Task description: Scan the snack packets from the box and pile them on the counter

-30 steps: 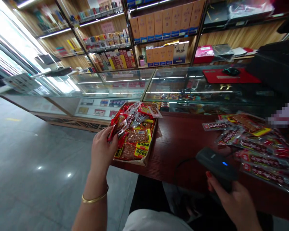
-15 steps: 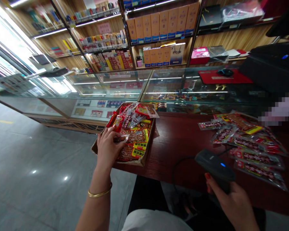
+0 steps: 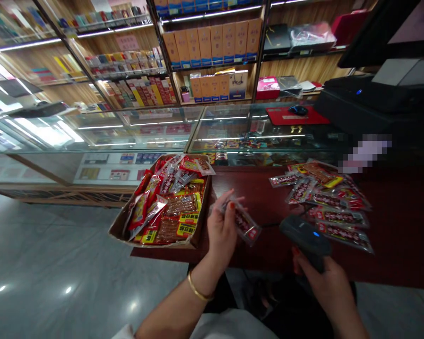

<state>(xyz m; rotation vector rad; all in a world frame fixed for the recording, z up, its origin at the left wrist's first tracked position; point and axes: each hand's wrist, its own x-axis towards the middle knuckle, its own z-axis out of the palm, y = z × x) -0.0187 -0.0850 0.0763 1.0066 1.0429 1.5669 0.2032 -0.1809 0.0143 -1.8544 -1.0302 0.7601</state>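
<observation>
Between the thumb and fingers of my left hand [image 3: 223, 225] is a clear snack packet [image 3: 246, 223] with dark and red print, held above the dark red table. My right hand [image 3: 327, 282] grips a black barcode scanner [image 3: 305, 238] by its handle; a blue light glows on its top. To the left of my left hand, an open cardboard box [image 3: 201, 221] holds many red, yellow and clear snack packets. Past the scanner, a loose pile of snack packets [image 3: 321, 197] lies on the table's right side.
A glass display counter [image 3: 155, 127] runs along the table's far edge. On it are a red mat [image 3: 279, 117] with a computer mouse [image 3: 298, 110], and black equipment [image 3: 374, 103] at the right. Shelves with boxes [image 3: 212, 44] stand behind. A cable lies near the scanner.
My left hand has left the box and moved right, now with a snack packet in its fingers. The right hand still holds the scanner. The view has shifted to the right.
</observation>
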